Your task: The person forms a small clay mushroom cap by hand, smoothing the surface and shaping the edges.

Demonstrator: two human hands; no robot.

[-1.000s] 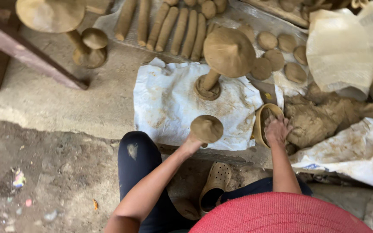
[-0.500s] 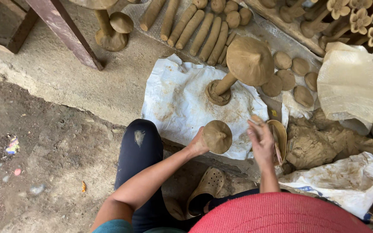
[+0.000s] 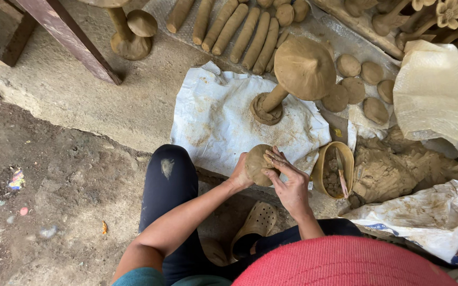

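Shaping a clay lump w/ both hands, held above the front edge of the white sheet.

Lump: brown-grey, roundish, dome-like, matte, surface smooth w/ faint smears; sits just in front of the knee in dark trousers. Left hand cups it from behind/underneath, fingers wrapped round the far side, mostly hidden, so can't tell their spread. Right hand lies against the lump's right face, fingers straight and close together, tips pressed flat on the clay, thumb apart below. Nearby: clay mushroom upright on the sheet, well apart from the lump; yellowish bowl w/ clay scraps just right of the right hand; big raw clay heap beyond the bowl; row of clay rolls at top.
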